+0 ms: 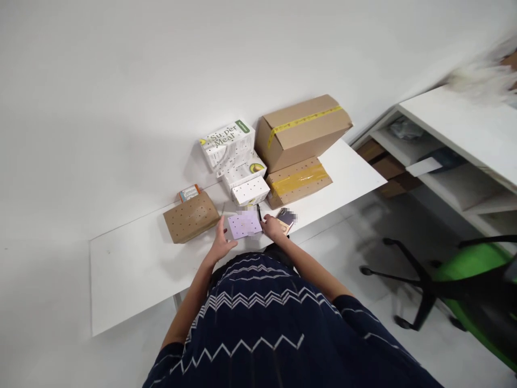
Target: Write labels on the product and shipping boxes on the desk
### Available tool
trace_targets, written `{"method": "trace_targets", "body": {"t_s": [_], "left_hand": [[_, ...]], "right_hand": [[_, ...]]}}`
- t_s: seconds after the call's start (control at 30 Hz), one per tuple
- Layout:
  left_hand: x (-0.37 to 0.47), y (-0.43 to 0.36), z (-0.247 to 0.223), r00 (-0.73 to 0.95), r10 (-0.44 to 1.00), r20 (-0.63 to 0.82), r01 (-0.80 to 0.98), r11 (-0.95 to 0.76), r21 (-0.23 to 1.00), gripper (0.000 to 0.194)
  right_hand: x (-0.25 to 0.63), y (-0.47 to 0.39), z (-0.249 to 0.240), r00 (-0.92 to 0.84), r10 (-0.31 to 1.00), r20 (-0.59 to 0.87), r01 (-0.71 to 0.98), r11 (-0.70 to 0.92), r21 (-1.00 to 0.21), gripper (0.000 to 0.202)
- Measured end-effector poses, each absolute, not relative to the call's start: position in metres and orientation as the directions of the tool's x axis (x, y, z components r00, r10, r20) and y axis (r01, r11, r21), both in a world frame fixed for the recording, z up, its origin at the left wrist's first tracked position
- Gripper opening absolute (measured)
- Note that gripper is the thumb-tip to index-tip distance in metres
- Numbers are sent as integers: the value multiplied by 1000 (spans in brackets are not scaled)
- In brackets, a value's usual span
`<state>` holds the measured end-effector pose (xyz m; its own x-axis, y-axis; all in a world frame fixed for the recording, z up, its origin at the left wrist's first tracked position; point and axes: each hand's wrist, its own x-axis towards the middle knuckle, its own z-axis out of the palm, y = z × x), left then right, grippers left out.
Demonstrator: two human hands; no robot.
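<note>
A lilac box dotted with small dark marks (244, 224) lies on the white table between my hands. My left hand (221, 243) is at its left side, thumb and fingers spread apart, with nothing held. On the other side, my right hand (273, 226) has its fingers curled around a slim black pen (259, 211) beside the box's right edge; the exact grip is small in view. Just right of that hand lies a dark phone (286, 215), partly blurred, with a tan item (285, 227) by it.
Behind stand white printed boxes (250, 189), a "Super Meal" carton (228, 143), a large taped carton (305, 129) and a flatter taped one (301, 182). A brown dotted box (190, 216) sits left, before a small orange-white box (189, 193). Right are shelving (464, 129) and a green chair (472, 275).
</note>
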<state>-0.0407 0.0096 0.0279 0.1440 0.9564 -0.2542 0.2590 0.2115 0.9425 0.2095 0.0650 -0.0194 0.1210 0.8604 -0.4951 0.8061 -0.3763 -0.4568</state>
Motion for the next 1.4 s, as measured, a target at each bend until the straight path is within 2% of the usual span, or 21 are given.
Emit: {"method": "trace_targets", "body": {"t_s": [0.1,0.17,0.33,0.4,0.47,0.53,0.6,0.7,0.8,0.9,1.03,1.13,1.23,1.4], "left_hand": [[-33,11,37,181,969,-170,369,93,925,114],[-28,12,40,186,970,-159,413,70,908,118],[-21,12,44,177,962,-207,511,90,855,123],[-19,15,47,182,962,-202,563,66,824,122],[-16,19,48,197,961,-194,609,35,793,119],[-13,24,48,210,963,-170,643,-5,765,117],[-9,30,46,220,967,-131,662,-49,748,114],[-6,37,43,272,959,-74,668,-133,732,101],[-7,39,41,330,942,-65,687,-192,701,94],[-8,33,43,346,936,-72,712,-211,670,95],[0,17,52,288,957,22,757,-241,607,90],[13,9,57,340,932,123,712,-341,613,67],[22,11,55,437,887,151,642,-425,638,43],[21,19,41,414,892,184,580,-414,702,30]], "right_hand": [[204,81,-25,140,819,-557,834,-401,-380,33],[202,87,-27,137,803,-580,843,-403,-358,28],[211,79,-16,104,826,-554,834,-376,-405,13],[219,65,-5,105,844,-526,800,-386,-459,10],[229,46,10,127,855,-504,655,-454,-604,6],[236,28,27,187,868,-461,375,-497,-783,8],[240,14,46,272,883,-382,101,-421,-901,14],[236,5,73,338,902,-268,-120,-241,-963,16],[223,7,93,266,938,-220,-207,-168,-964,16],[202,12,96,167,968,-188,-188,-156,-970,22],[176,17,76,172,976,-133,-26,-131,-991,17],[167,21,61,205,972,-113,70,-129,-989,17],[166,24,54,215,967,-133,72,-152,-986,19],[170,26,47,214,972,-102,110,-127,-986,17]]}}
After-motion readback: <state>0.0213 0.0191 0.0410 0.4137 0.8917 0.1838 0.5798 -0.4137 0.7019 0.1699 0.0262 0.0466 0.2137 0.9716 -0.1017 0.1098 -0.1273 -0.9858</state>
